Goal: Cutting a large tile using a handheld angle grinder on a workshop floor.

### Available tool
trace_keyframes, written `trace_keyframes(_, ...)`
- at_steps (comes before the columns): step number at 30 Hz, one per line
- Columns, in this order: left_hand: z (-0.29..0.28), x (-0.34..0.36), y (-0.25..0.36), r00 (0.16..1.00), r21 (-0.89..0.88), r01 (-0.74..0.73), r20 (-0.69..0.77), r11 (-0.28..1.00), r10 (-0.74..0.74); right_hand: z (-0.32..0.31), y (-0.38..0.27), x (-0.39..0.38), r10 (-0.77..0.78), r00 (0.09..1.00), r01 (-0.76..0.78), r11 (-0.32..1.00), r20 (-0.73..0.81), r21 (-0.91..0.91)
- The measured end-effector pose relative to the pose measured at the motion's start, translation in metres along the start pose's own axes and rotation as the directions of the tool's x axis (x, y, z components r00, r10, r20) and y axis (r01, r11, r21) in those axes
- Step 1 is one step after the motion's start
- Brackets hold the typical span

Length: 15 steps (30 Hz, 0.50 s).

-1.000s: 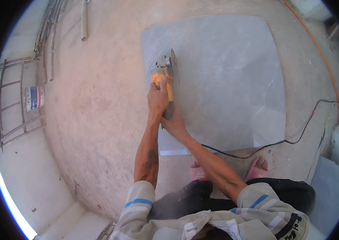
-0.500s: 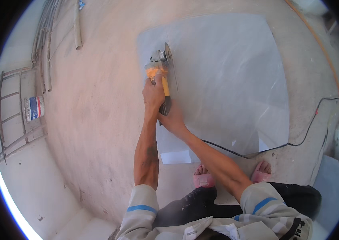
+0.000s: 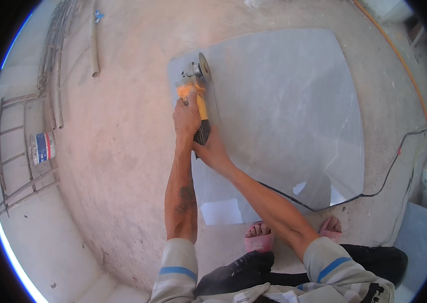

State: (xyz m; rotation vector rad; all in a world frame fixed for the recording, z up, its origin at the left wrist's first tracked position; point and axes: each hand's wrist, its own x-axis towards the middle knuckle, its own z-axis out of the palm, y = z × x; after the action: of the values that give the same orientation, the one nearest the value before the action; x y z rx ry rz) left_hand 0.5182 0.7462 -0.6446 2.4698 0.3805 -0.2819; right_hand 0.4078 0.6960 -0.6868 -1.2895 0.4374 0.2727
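A yellow and black angle grinder [image 3: 202,108] is held in both my hands over the left part of a large grey polished slab [image 3: 284,111]. Wrapped round the grinder's front body is my left hand [image 3: 187,119]. Closer to me, my right hand [image 3: 212,151] grips the black rear handle. The cutting disc [image 3: 204,66] stands on edge at the slab's far left, and a thin straight cut line runs back from it toward me. Pale dust hangs around the grinder head. From the handle, a black power cord [image 3: 294,199] trails off to the right.
My feet in pink slippers [image 3: 260,243] are at the slab's near edge. At left are a metal ladder-like frame [image 3: 25,136], a paint bucket [image 3: 42,148] and long pipes [image 3: 94,50]. An orange hose [image 3: 400,58] curves along the right, near leaning slabs [image 3: 422,227].
The grinder and both hands have shifted slightly along the slab, the disc reaching nearer its far edge. My view has tilted a little, so the surroundings sit lower.
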Motion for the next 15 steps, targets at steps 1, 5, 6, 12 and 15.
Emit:
trace_keyframes(1, -0.002, 0.006, 0.001, 1.000, -0.010, -0.019, -0.002, 1.000, 0.019, 0.003, -0.002, 0.003, -0.024, 0.999, 0.023, 0.999, -0.025, -0.026)
trace_keyframes(5, -0.003, 0.005, 0.013, 1.000, -0.036, -0.005, 0.001, 0.999, 0.005, 0.004, -0.004, 0.009, -0.053, 0.995, 0.050, 0.998, -0.079, -0.034)
trace_keyframes(6, -0.001, 0.005, 0.014, 1.000, -0.037, -0.008, 0.002, 0.999, 0.008, 0.004, -0.002, 0.009, -0.054, 0.995, 0.052, 0.998, -0.082, -0.034)
trace_keyframes(12, -0.009, 0.008, 0.019, 1.000, -0.068, 0.006, -0.013, 0.998, -0.007, 0.004, -0.014, 0.012, -0.073, 0.995, 0.070, 0.997, -0.069, -0.043)
trace_keyframes(15, -0.006, 0.016, 0.019, 1.000, -0.072, -0.011, 0.006, 0.997, 0.012, 0.001, -0.014, 0.019, -0.055, 0.998, 0.054, 0.998, -0.016, -0.043)
